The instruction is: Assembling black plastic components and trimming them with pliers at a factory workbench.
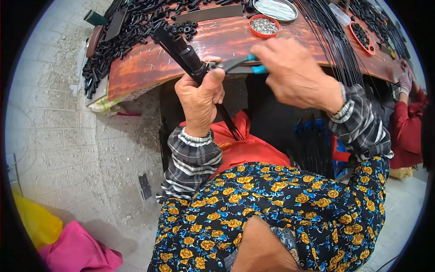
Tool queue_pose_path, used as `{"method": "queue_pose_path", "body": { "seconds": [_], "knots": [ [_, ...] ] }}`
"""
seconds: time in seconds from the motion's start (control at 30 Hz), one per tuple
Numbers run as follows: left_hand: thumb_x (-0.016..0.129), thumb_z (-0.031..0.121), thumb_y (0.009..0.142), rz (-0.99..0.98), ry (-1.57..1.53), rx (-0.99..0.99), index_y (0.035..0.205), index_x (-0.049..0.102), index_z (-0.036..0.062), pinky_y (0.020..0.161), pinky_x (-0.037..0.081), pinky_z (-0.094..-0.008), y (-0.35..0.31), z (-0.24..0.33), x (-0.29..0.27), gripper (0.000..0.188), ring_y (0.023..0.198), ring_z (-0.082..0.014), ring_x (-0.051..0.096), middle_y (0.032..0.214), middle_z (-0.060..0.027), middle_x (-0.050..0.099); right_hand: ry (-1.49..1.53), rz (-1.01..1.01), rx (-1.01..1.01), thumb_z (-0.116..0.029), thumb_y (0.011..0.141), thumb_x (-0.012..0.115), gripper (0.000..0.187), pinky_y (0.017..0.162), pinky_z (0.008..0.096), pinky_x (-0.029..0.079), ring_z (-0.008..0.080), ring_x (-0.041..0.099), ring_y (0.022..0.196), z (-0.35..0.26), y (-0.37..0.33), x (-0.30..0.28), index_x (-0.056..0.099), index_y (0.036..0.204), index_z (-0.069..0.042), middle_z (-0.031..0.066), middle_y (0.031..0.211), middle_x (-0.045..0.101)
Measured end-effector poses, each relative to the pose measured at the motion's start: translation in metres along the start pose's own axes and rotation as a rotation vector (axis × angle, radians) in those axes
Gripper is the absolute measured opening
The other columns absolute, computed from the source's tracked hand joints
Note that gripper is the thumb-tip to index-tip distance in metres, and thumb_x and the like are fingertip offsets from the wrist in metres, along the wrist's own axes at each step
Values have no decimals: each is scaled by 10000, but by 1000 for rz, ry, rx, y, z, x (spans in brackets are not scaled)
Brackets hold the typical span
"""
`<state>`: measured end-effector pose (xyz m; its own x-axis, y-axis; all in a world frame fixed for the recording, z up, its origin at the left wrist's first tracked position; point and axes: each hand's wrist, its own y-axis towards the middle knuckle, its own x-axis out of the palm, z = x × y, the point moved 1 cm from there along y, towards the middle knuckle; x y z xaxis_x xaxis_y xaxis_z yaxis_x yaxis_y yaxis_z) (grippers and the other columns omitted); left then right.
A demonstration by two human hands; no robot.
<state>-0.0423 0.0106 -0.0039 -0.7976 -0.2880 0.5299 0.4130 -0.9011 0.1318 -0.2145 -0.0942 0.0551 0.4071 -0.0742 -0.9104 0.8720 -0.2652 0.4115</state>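
Note:
My left hand [199, 99] is closed around a folded black umbrella frame [186, 56], a tilted bundle of thin ribs with a thick plastic hub. The bundle's lower end runs down toward the red cloth [258, 147] on my lap. Gripped in my right hand [297, 72] are pliers [259, 69] with teal handles. Their dark jaws point left and meet the hub beside my left thumb. A short bit of wire shows near the thumb, too small to make out well.
On the wood-patterned table [140, 75] lie black plastic fittings [131, 34], a red bowl of small metal pieces [264, 27], a steel bowl of pins [276, 10] and long black rods [324, 34]. At right a co-worker's red sleeve [408, 120] shows. Pink cloth [79, 249] lies lower left.

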Motion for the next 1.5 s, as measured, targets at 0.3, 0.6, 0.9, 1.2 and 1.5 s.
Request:
{"method": "queue_pose_path", "body": {
  "seconds": [0.3,0.6,0.9,1.2,1.5],
  "knots": [
    [723,301,835,-146,111,-51,1124,559,-57,416,288,-227,3,-5,3,489,440,-56,363,552,42,426,1365,-1117,617,-223,755,705,345,430,287,444,192,583,487,15,-3,2,587,939,44,84,577,563],
    [743,258,803,-137,-2,39,1172,538,-80,426,318,-233,4,-5,7,541,434,-68,376,580,18,452,729,-641,270,-99,707,718,455,528,347,452,220,592,596,19,3,-9,536,1111,5,87,685,572],
    [787,144,761,-38,2,-44,1059,624,-37,420,296,-196,3,-2,-4,384,462,-29,405,614,36,514,-89,-37,-108,-299,863,653,385,633,351,461,328,574,713,3,1,-20,519,1051,8,171,777,570],
    [794,110,737,-169,-9,-111,1047,631,-35,423,297,-192,3,-5,4,380,475,-25,423,626,37,532,957,-859,475,-157,671,714,267,416,325,408,149,555,471,17,-6,-9,547,784,17,41,557,543],
    [238,723,895,-106,-118,-246,954,631,-59,384,307,-232,8,-1,6,877,391,-94,364,480,-11,421,897,-824,300,-120,783,575,165,613,363,439,246,559,644,26,-3,-3,554,858,26,133,691,560]
  ]
}}
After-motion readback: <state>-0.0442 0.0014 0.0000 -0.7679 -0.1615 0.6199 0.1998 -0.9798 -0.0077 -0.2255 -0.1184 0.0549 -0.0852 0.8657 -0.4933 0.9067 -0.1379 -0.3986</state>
